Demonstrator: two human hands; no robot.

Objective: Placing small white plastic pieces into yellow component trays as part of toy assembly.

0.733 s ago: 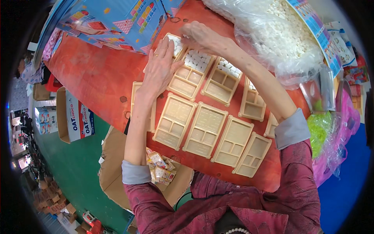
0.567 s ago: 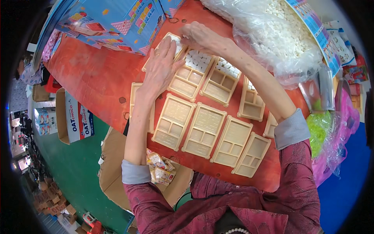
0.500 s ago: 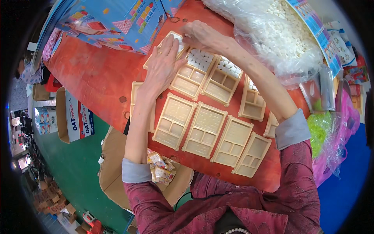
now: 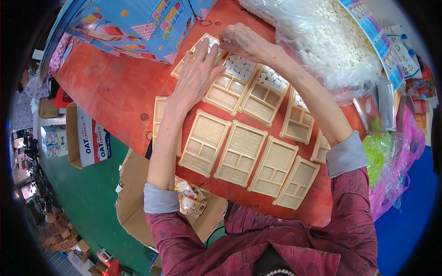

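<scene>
My left hand (image 4: 199, 69) lies with outstretched fingers over a cream compartment tray (image 4: 178, 68), covering most of it. Small white pieces (image 4: 212, 43) show in that tray's far compartment, beside my left fingertips. Close by on the right, my right hand (image 4: 243, 42) bends its fingers down at the tray's far right edge; what they hold, if anything, is hidden. Directly to the right, another compartment tray (image 4: 223, 99) has white pieces (image 4: 239, 67) in its far compartment. One more tray (image 4: 258, 109) alongside it is filled the same way.
Nearer me on the red table (image 4: 110, 87) are several trays (image 4: 241, 149) with no pieces in them. A big clear bag (image 4: 322, 50) of white pieces lies at the far right. A blue printed box (image 4: 138, 27) stands far left; an open carton (image 4: 138, 198) sits below the table edge.
The tray under my left hand has shifted slightly right and away from me. My right hand has moved slightly right, its fingers still bent by the tray's far edge.
</scene>
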